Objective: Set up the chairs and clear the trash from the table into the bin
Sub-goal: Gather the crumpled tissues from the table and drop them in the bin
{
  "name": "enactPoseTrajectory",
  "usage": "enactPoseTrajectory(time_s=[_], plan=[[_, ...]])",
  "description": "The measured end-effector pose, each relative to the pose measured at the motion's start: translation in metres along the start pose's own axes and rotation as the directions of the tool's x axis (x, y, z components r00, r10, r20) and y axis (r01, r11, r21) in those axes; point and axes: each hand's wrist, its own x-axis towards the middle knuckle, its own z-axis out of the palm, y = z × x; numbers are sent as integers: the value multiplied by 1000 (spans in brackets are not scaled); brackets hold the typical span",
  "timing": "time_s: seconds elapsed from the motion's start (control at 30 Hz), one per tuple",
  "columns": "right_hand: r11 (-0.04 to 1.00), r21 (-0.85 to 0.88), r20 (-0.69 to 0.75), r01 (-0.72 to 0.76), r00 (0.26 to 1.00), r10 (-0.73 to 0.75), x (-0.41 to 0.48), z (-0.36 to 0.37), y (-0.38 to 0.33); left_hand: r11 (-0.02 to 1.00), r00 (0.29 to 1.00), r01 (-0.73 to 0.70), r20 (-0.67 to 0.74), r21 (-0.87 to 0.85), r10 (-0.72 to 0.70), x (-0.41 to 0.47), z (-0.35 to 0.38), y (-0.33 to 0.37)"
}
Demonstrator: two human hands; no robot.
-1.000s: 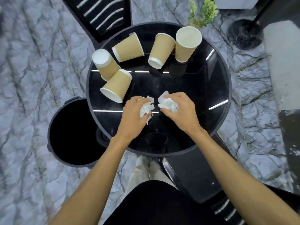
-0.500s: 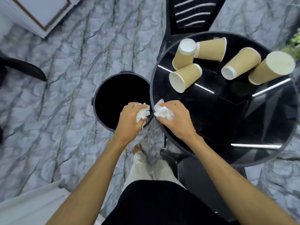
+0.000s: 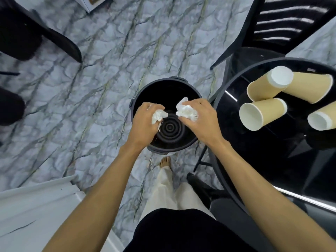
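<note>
Both hands hover over the round black plastic bin (image 3: 173, 80), which stands on the marble-look floor (image 3: 101, 73) just beside the round glossy black desk (image 3: 272, 153). L hand (image 3: 143, 122) is curled round a crumpled white tissue wad (image 3: 157, 115). R hand (image 3: 201, 120) pinches a second crumpled white tissue (image 3: 185, 111) between thumb and fingers. Both wads hang above the bin's mouth, not yet let go. The bin looks bare inside, its ribbed bottom showing, w/ no trash that I can see.

Progress, judged from the layout: early in the clearing part. The tissues are off the desk and about ready to drop.

Left to do: tan paper cups (image 3: 263, 113) w/ white rims lie tipped or leaning in a cluster on the desk. Four are in view, but the frame cuts the desk off at right, so maybe more.

Chairs: a black slatted chair (image 3: 283, 24) stands upright against the desk's far side. Another dark seat (image 3: 205, 188) sits by the person's legs, partly hidden — can't tell if the chair setup is complete.

Next, prob.: spread both hands, then go back for the cups.
</note>
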Motion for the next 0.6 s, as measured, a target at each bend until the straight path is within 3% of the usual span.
enactPoseTrajectory(time_s=[0.23,0.33,0.4,0.5,0.6], plan=[[993,-51,15,-107,994,108,62,55,36,991,993,112,43,-75,-109,53,31,-50],[929,-299,236,-218,926,293,80,91,68,953,901,300,314,49,-300,70,64,-91],[897,-345,308,-275,870,385,84,109,87,927,817,313,440,205,-373,70,82,-116],[902,-228,283,-367,861,422,86,128,105,934,845,322,399,153,-357,64,96,-143],[885,-219,283,-410,842,460,81,136,111,930,857,359,369,73,-360,55,99,-154]])
